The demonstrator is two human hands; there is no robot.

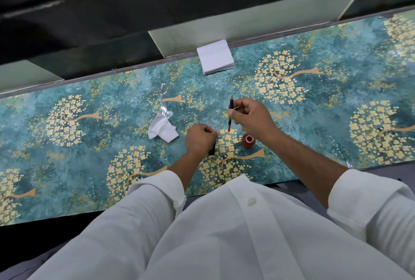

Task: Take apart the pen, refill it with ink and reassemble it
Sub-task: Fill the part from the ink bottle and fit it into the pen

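Note:
My right hand (249, 120) pinches a thin red and black pen part (230, 120) upright above the table, with a slim pale stick poking out between the fingers. My left hand (199, 139) is closed in a fist around a dark pen piece (211, 150) whose end sticks out below the fist. A small open red ink bottle (248, 141) stands on the table just below my right hand, between my two wrists.
A crumpled white tissue (162, 130) and a shiny foil scrap (165, 112) lie left of my left hand. A stack of white napkins (215, 57) sits at the table's far edge. The teal flowered table (89, 140) ends near my white shirt.

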